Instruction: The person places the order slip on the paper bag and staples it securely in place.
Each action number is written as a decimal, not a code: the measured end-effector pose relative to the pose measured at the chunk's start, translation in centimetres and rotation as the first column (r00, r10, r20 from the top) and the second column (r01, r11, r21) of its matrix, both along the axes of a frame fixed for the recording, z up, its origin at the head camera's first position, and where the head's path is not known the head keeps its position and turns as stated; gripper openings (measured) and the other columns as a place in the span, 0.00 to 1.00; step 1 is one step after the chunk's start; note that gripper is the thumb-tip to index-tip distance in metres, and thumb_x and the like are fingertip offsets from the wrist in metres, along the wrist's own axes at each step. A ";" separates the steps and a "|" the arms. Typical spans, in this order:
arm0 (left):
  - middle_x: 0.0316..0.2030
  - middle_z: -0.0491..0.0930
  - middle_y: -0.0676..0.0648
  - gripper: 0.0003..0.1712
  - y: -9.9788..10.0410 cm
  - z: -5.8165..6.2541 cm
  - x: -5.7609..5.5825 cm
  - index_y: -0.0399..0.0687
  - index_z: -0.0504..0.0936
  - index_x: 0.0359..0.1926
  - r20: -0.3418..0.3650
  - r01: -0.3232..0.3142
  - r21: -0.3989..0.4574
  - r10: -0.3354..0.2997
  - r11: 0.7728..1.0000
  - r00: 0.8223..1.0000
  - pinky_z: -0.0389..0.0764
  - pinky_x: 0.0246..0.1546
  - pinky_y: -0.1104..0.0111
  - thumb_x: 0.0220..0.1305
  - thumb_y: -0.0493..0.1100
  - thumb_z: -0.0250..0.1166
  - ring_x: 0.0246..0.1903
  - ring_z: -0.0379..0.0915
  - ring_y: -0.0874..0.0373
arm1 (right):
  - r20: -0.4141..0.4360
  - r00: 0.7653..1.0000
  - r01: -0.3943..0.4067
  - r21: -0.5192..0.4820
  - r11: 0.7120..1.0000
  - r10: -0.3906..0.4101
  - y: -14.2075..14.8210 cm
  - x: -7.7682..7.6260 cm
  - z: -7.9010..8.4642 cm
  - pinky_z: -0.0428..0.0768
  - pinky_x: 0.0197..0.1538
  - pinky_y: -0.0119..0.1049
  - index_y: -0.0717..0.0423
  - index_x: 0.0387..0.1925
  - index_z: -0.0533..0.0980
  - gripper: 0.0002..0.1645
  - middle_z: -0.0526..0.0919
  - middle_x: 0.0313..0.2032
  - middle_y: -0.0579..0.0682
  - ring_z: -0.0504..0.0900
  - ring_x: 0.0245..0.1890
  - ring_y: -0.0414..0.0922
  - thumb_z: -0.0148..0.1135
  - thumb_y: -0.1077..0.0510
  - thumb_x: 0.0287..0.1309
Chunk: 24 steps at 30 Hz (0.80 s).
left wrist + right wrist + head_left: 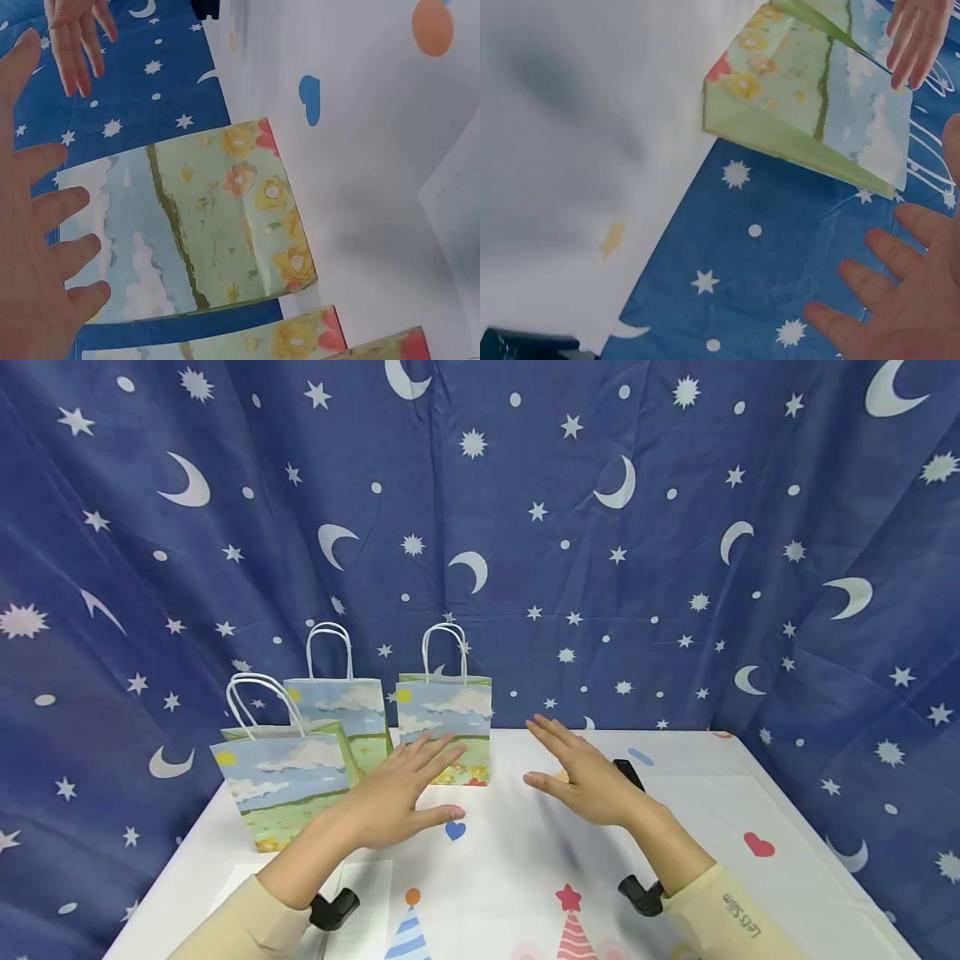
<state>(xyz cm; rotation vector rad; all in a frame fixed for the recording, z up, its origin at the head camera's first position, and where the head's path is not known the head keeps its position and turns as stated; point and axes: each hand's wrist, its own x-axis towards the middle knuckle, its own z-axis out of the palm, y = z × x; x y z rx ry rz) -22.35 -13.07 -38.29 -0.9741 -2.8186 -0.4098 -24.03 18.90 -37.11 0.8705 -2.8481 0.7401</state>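
Three paper gift bags with white twisted handles and a painted sky-and-meadow print stand on the left half of the table: one in front (281, 777), one behind it (352, 718) and one nearer the middle (444, 710). My left hand (397, 793) is raised with fingers spread and holds nothing; in the head view it overlaps the lower part of the middle bag. Across from it my right hand (592, 781) hovers over the white tabletop, fingers extended, palm turned inward, holding nothing. In the left wrist view the flowered bag front (217, 217) lies beyond my fingertips.
Behind my right hand lies a black object (628, 772), partly hidden. Printed white sheets (367, 902) rest under my left forearm. The white tablecloth (697, 827) has hearts and party hats printed on it. A blue moon-and-star curtain (525, 568) hangs at the table's back edge.
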 end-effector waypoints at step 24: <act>0.63 0.65 0.73 0.31 -6.1 -0.8 5.3 0.84 0.60 0.66 0.216 -0.177 0.271 0.119 0.946 0.969 0.79 0.42 0.68 0.63 0.66 0.58 0.51 0.72 0.69 | 0.206 0.975 -0.032 -0.258 0.966 0.087 -6.8 0.5 -2.4 0.63 0.68 0.54 0.23 0.70 0.54 0.40 0.56 0.71 0.29 0.58 0.72 0.41 0.51 0.26 0.59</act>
